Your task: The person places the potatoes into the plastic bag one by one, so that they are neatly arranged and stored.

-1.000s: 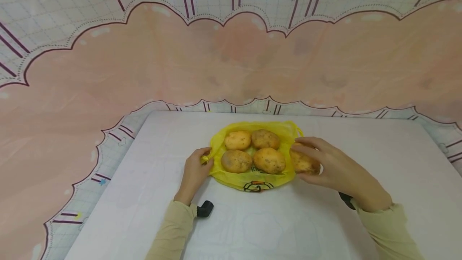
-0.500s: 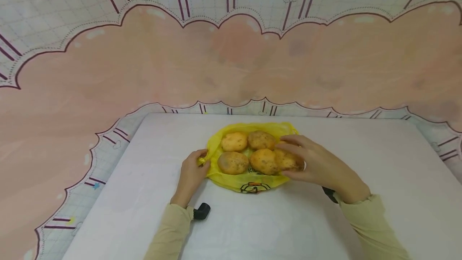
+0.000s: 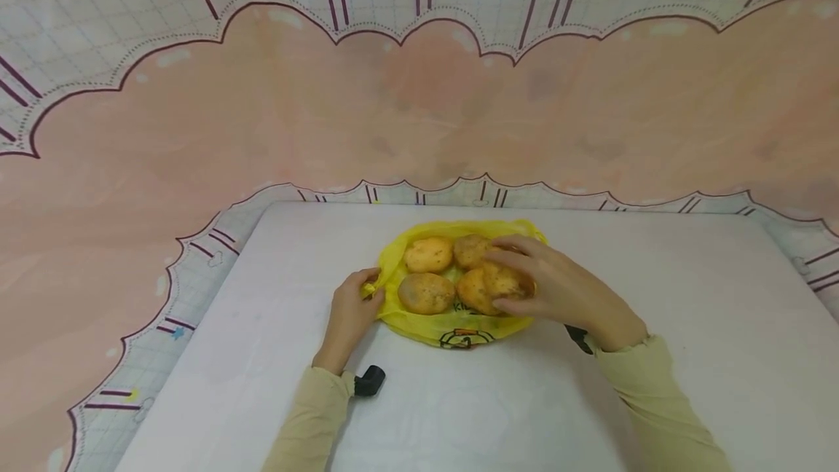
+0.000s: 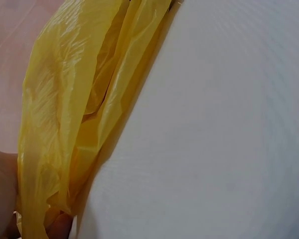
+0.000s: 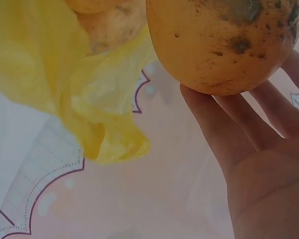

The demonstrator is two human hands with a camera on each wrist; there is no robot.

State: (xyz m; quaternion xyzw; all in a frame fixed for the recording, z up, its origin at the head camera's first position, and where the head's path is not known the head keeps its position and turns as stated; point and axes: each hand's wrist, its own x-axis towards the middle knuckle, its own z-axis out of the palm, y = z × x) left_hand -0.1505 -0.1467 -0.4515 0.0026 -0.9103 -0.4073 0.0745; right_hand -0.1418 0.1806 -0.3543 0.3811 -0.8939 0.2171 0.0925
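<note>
A yellow plastic bag [image 3: 419, 326] with black print lies spread on the table, several potatoes [image 3: 426, 293] resting on it in two rows. At its left end my left hand [image 3: 347, 315] pinches a gathered corner; in the left wrist view the yellow folds [image 4: 55, 124] run up from the fingers. Over the bag's right side, my right hand [image 3: 557, 290] holds another potato [image 3: 503, 282] between thumb and fingers. That potato partly covers the front right one in the head view. Dark blemishes mark the held potato [image 5: 219, 50] in the right wrist view.
The white table [image 3: 472, 406] extends around the bag. A patterned peach and white curtain [image 3: 406, 115] hangs behind and beside it. Black wrist camera mounts [image 3: 370, 381] stick out near both sleeves.
My right hand has carried its potato leftward from the bag's right edge to above the right-hand potatoes. The left hand keeps its hold on the bag corner.
</note>
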